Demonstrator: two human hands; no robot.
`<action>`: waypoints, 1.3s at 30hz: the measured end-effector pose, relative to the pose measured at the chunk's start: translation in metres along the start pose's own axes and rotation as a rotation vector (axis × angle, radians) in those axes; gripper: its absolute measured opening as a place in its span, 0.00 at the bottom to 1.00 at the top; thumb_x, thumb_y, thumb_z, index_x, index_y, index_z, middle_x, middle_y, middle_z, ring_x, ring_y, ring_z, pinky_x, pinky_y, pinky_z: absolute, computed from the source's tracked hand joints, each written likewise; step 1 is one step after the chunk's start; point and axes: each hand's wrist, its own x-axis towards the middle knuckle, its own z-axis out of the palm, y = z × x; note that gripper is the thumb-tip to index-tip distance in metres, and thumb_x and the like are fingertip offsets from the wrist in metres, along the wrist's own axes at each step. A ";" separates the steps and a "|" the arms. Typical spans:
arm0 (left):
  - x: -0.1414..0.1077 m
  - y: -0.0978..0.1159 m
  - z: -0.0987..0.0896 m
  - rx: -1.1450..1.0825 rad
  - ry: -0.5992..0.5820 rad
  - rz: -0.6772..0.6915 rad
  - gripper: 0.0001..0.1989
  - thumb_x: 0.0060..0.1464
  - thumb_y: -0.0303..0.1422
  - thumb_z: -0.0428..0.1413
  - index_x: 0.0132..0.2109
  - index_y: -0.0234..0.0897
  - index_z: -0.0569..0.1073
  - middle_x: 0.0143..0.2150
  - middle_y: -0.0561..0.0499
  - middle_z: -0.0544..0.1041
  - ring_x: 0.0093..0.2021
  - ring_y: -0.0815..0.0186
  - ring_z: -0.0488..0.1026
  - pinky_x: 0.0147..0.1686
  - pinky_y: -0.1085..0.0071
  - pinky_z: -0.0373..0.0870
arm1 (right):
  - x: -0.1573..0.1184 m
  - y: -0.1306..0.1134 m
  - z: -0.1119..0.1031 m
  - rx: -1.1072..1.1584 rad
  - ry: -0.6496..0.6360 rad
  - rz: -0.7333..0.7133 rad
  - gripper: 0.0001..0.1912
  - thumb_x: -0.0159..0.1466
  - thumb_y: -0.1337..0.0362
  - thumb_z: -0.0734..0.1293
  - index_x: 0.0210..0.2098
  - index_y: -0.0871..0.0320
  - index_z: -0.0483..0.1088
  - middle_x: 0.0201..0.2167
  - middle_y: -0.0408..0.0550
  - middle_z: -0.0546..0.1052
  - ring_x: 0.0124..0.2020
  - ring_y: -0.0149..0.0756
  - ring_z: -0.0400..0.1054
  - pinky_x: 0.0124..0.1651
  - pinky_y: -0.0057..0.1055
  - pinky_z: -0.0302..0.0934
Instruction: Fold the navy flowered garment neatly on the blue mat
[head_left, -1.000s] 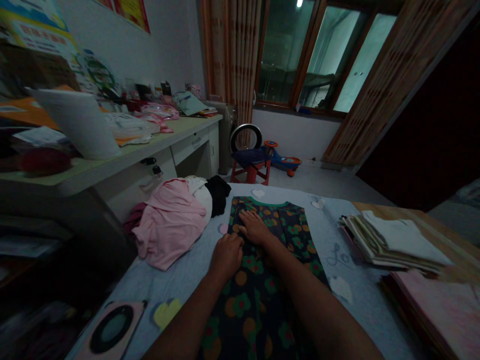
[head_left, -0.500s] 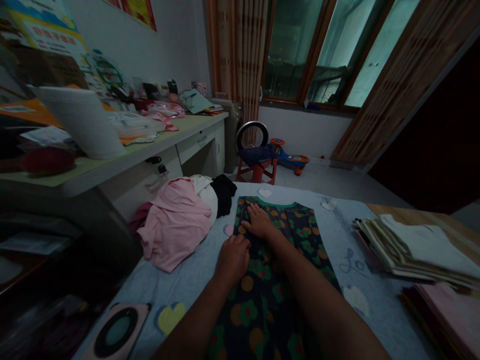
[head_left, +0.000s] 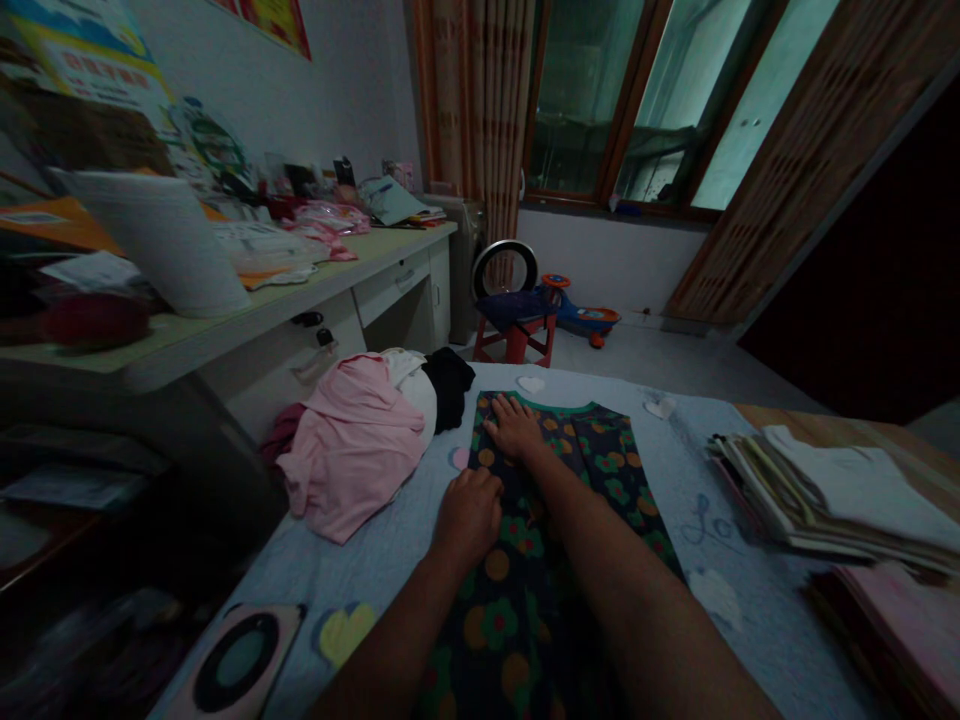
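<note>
A dark floral shirt (head_left: 517, 620) with green flowers, orange dots and a green neckline lies spread on the light blue bed cover (head_left: 360, 570). Its lower end runs out of view beneath my forearms. My right hand (head_left: 516, 430) rests flat near the shirt's upper left corner, fingers stretched out and a little apart. Lower down, along the left edge, my left hand (head_left: 471, 508) has its fingers curled in against the cloth. Its fingertips are partly hidden, but they appear to pinch the shirt's edge.
Left of the shirt lies a heap of clothes with a pink garment (head_left: 356, 440) and a black one (head_left: 448, 388). Folded clothes (head_left: 840, 490) are stacked at right. A pink-cased device (head_left: 232, 660) lies front left. A cluttered desk (head_left: 337, 285) runs along the left; a red stool (head_left: 517, 345) stands beyond.
My right hand has slid slightly up and left over the shirt toward its neckline. The left hand stays almost where it was.
</note>
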 end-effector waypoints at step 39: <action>-0.001 -0.003 0.004 0.015 0.024 0.031 0.07 0.57 0.25 0.51 0.40 0.38 0.72 0.42 0.47 0.73 0.46 0.58 0.67 0.46 0.62 0.64 | -0.117 0.110 -0.049 -0.179 0.043 0.215 0.24 0.70 0.65 0.52 0.60 0.54 0.67 0.60 0.53 0.69 0.55 0.47 0.62 0.57 0.41 0.54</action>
